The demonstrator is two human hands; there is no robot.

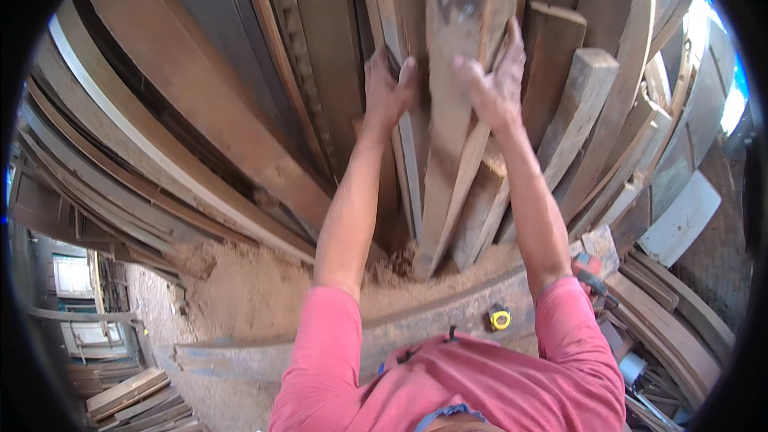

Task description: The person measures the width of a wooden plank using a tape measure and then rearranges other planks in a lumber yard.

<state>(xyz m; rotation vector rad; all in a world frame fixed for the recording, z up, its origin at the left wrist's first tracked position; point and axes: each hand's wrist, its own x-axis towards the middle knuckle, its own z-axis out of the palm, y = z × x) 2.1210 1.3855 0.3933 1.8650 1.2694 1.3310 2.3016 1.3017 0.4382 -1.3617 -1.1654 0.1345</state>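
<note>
Both my arms reach forward to a row of upright lumber. My left hand closes round the edge of a narrow plank, its thumb on the right side. My right hand grips the right edge of a thick wooden beam; the thumb lies across the front face and the fingers wrap the side. The beam's lower end rests in sawdust near the floor. Just right of it stand a shorter wood offcut and a pale squared post.
Wide boards lean at the left. Sawdust covers the floor before a low timber. On that timber lie a yellow tape measure and a red-and-black power tool. Stacked wood lies at lower left, more planks at right.
</note>
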